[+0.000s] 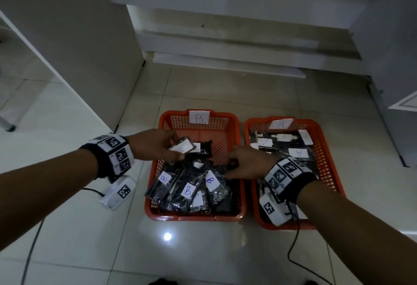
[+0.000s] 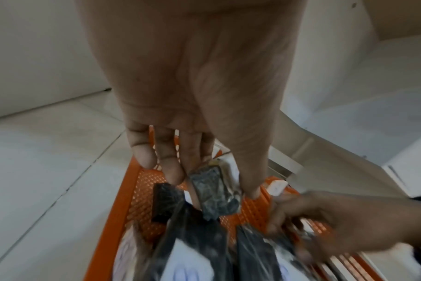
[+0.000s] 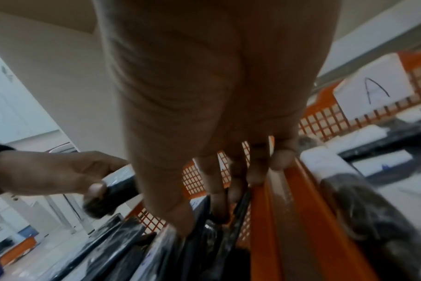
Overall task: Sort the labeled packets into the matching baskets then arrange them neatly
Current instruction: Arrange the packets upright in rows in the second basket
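While left hand [image 1: 155,147] pinches packet [image 1: 182,147], basket B [image 1: 232,124] half-full

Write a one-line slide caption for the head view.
Left hand holds a packet over basket B while the right hand picks among its packets, beside basket A.

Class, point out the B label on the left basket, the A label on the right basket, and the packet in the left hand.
B label [image 1: 199,117], head view, its centre.
A label [image 1: 281,124], head view, its centre.
Packet [image 1: 182,146], head view, its white sticker.
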`<state>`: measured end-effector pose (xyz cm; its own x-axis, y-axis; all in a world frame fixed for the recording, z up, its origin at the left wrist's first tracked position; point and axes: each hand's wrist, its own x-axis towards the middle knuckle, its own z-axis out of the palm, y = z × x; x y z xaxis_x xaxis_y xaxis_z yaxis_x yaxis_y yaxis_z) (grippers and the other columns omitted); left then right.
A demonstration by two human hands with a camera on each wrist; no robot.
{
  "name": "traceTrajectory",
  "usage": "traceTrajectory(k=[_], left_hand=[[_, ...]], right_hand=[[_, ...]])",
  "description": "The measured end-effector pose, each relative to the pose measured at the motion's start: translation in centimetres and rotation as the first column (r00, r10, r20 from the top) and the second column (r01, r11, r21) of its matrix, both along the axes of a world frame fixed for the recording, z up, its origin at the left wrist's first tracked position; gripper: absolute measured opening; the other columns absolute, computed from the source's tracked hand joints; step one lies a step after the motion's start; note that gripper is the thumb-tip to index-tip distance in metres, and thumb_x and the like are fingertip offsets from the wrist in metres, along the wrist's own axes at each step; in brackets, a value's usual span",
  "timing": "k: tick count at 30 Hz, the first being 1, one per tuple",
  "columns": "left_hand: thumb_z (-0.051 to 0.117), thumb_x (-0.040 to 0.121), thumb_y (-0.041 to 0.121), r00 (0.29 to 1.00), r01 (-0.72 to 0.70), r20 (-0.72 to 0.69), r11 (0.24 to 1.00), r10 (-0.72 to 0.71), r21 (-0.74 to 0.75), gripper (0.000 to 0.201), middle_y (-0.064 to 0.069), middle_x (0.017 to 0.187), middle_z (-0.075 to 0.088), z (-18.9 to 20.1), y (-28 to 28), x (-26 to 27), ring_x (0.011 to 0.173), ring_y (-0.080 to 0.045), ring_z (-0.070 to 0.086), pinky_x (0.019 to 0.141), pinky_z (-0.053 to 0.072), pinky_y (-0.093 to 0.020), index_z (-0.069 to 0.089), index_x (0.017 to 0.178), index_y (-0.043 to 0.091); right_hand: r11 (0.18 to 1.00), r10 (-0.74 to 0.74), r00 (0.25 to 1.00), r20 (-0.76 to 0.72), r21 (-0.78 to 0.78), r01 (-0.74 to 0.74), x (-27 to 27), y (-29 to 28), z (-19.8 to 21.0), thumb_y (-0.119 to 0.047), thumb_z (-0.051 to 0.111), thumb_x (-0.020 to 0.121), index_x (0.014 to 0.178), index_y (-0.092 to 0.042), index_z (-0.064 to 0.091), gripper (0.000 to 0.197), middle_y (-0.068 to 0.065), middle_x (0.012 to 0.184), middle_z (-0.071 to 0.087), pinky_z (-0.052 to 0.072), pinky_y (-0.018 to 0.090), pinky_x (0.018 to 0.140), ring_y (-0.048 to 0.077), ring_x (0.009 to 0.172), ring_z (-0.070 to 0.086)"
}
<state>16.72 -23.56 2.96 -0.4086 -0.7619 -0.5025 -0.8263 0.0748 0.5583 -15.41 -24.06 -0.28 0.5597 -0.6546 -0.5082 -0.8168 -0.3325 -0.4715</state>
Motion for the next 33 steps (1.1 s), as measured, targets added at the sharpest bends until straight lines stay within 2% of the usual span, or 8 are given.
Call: traceTrajectory(k=[4, 11, 19, 22, 24, 26, 28, 33], left_hand=[[0.072, 0.081, 0.068, 1.0, -0.009, 0.001, 1.0, 0.009, -0.01, 0.048, 0.028, 0.107, 0.064, -0.2, 2.1, -0.3, 0.096, 0.008, 0.063, 0.076, 0.047, -0.011, 0.05, 0.117, 0.046], [0.061, 0.09, 0.068, 0.996, 0.076, 0.052, 0.972, -0.066, -0.223, 0.028, 0.027, 0.082, 0.056, -1.6, 4.9, -1.3, 0.074, 0.009, 0.056, 0.062, 0.04, -0.011, 0.046, 0.104, 0.048], [0.048, 0.095, 0.07, 0.983, 0.18, 0.103, 0.904, -0.152, -0.388, 0.032, 0.023, 0.079, 0.045, -2.2, 4.6, -1.3, 0.073, 0.0, 0.05, 0.066, 0.047, -0.025, 0.044, 0.074, 0.046], [0.053, 0.097, 0.06, 0.984, 0.178, 0.075, 0.926, -0.162, -0.332, 0.027, 0.021, 0.082, 0.052, -2.1, 4.4, -1.7, 0.075, 0.001, 0.054, 0.066, 0.041, -0.018, 0.057, 0.082, 0.038], [0.055, 0.097, 0.056, 0.991, 0.133, 0.027, 0.961, -0.13, -0.243, 0.026, 0.015, 0.081, 0.063, -2.1, 4.3, -2.0, 0.072, 0.002, 0.061, 0.063, 0.044, -0.016, 0.064, 0.093, 0.032], [0.058, 0.099, 0.049, 0.996, 0.085, 0.003, 0.984, -0.085, -0.158, 0.019, 0.018, 0.082, 0.064, -1.9, 4.3, -2.3, 0.073, 0.01, 0.061, 0.061, 0.042, -0.008, 0.06, 0.114, 0.038], [0.061, 0.1, 0.042, 0.998, 0.065, -0.013, 0.991, -0.067, -0.115, 0.039, 0.023, 0.081, 0.06, -1.6, 4.4, -2.5, 0.073, 0.017, 0.058, 0.06, 0.039, -0.004, 0.051, 0.137, 0.038], [0.06, 0.096, 0.048, 0.99, 0.135, 0.054, 0.986, -0.13, -0.099, 0.052, 0.017, 0.079, 0.063, -1.9, 4.5, -2.1, 0.072, 0.003, 0.061, 0.065, 0.049, -0.019, 0.046, 0.145, 0.037]], right_hand=[[0.999, -0.024, 0.996, 0.088, -0.032, 0.027, 0.4, 0.3, -1.3, -0.043, 0.075, 0.09, 0.092, -0.026, 0.078, 0.017, -0.008, 0.09, 0.071, 0.044, 0.023, 0.071, 0.008, 0.086, 0.065], [0.982, -0.179, 0.974, 0.138, 0.092, 0.167, 0.9, -0.3, -1.4, -0.04, 0.066, 0.099, 0.093, -0.016, 0.076, 0.026, 0.004, 0.096, 0.075, 0.057, 0.042, 0.084, 0.021, 0.09, 0.07], [0.962, -0.273, 0.941, 0.199, 0.054, 0.268, -0.3, -1.4, 0.0, -0.033, 0.058, 0.104, 0.093, -0.012, 0.066, 0.026, 0.003, 0.092, 0.068, 0.049, 0.035, 0.078, 0.016, 0.081, 0.061], [0.943, -0.325, 0.914, 0.243, 0.004, 0.334, -1.1, -1.9, 0.2, -0.036, 0.061, 0.103, 0.092, -0.021, 0.066, 0.02, 0.002, 0.092, 0.071, 0.054, 0.038, 0.078, 0.021, 0.085, 0.068], [0.923, -0.355, 0.895, 0.27, -0.048, 0.381, -1.4, -2.0, 0.4, -0.035, 0.059, 0.105, 0.094, -0.022, 0.065, 0.018, 0.001, 0.089, 0.071, 0.052, 0.034, 0.067, 0.019, 0.079, 0.068], [0.889, -0.416, 0.855, 0.309, -0.061, 0.454, -1.5, -2.1, 0.7, -0.034, 0.057, 0.106, 0.099, -0.019, 0.062, 0.018, 0.003, 0.085, 0.072, 0.048, 0.029, 0.058, 0.016, 0.071, 0.068], [0.848, -0.477, 0.792, 0.381, -0.034, 0.528, -1.4, -2.4, 0.7, -0.034, 0.059, 0.105, 0.103, -0.016, 0.06, 0.018, 0.003, 0.085, 0.075, 0.053, 0.033, 0.06, 0.016, 0.066, 0.071], [0.793, -0.554, 0.676, 0.486, 0.06, 0.606, -0.9, -3.1, 0.5, -0.029, 0.065, 0.102, 0.103, -0.017, 0.056, 0.015, 0.003, 0.091, 0.078, 0.058, 0.038, 0.064, 0.016, 0.06, 0.072]])
